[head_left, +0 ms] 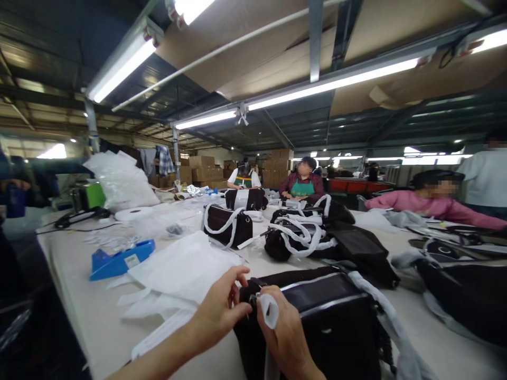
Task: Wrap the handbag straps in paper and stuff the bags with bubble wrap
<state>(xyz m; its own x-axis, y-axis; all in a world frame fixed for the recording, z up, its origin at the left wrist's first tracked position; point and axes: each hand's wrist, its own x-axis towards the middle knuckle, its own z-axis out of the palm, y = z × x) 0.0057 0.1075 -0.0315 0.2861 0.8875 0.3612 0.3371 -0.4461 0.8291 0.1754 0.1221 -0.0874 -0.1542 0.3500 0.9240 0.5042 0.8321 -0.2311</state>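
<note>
A large black bag [340, 327] with silver zip lines lies on the table in front of me. My left hand [222, 301] is at its left end, thumb and fingers apart around the corner hardware, with nothing visible between them. My right hand [283, 332] is closed on a white-wrapped strap [270, 311], whose rolled end shows between the fingers, close to the metal fitting. Another wrapped strap [380, 306] runs down the bag's right side. White sheets [182, 269] lie left of my left hand.
A blue tape dispenser [121, 259] stands on the left of the table [79, 295]. Black bags with wrapped handles [227, 226] sit beyond. More bags [467, 285] lie at right. Several people work around the table, one in a pink sleeve [392, 201].
</note>
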